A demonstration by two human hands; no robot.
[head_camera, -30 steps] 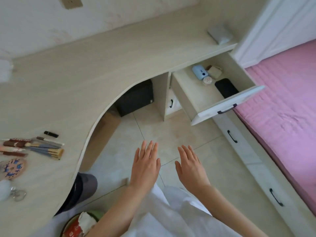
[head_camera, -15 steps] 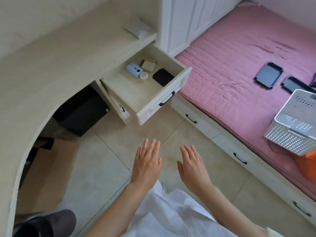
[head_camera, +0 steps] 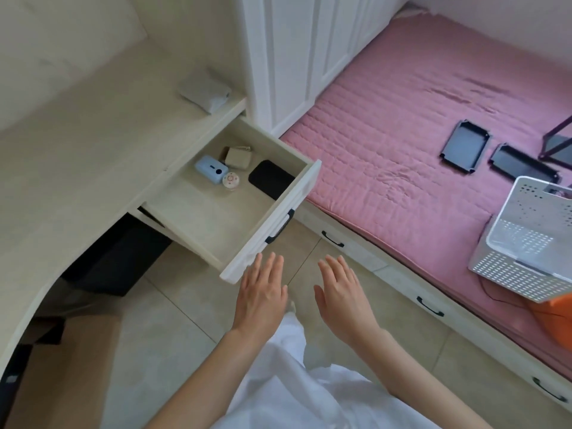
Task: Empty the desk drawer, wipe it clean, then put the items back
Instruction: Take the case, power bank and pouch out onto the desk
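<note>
head view: the black flat item [head_camera: 270,180] in the open drawer [head_camera: 216,224] is partly hidden by the drawer front. both hands, left [head_camera: 261,294] and right [head_camera: 342,297], hover flat and released just below it, holding nothing. a blue rounded device [head_camera: 211,168] lies beside a small round tin [head_camera: 231,180].

Inside the pale cream drawer [head_camera: 216,224], with its black handle [head_camera: 280,232], lie a light blue gadget [head_camera: 210,168], a tan box [head_camera: 236,157], a flat black slab [head_camera: 269,181] and a small white round thing [head_camera: 231,180] with what may be a pink pattern. Right of the drawer: a quilted pink mattress [head_camera: 402,144], two black trays [head_camera: 465,146], a white perforated basket [head_camera: 532,239].
</note>
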